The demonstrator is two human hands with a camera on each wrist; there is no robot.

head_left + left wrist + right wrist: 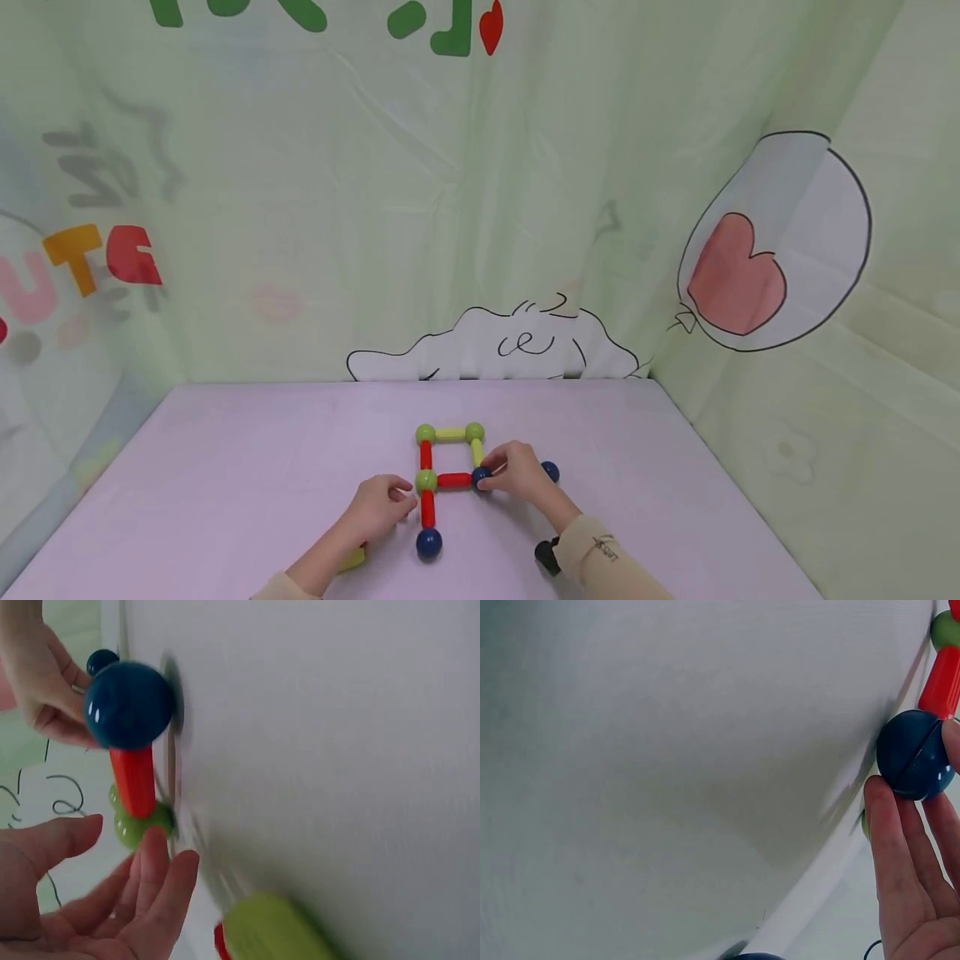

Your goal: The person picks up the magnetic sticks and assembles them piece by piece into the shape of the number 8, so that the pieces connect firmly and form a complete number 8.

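Observation:
On the table lies a square of balls and rods: green balls (425, 434) at three corners, a dark blue ball (481, 479) at the near right one. Yellow rods (451, 434) form the far and right sides, red rods (453, 481) the left and near sides. Another red rod (427, 509) runs toward me to a second blue ball (429, 544). My right hand (517, 472) pinches the corner blue ball (909, 754) between thumb and fingers. Beside the near left green ball, my left hand (380, 506) holds nothing; its thumb and fingers stand apart (112, 900).
Right of my right hand lies another blue ball (551, 472). A black object (547, 557) sits by the right sleeve. Yellow-green (352, 560) and red pieces lie partly hidden behind the left forearm. Printed curtains (337, 208) border the table's back and sides.

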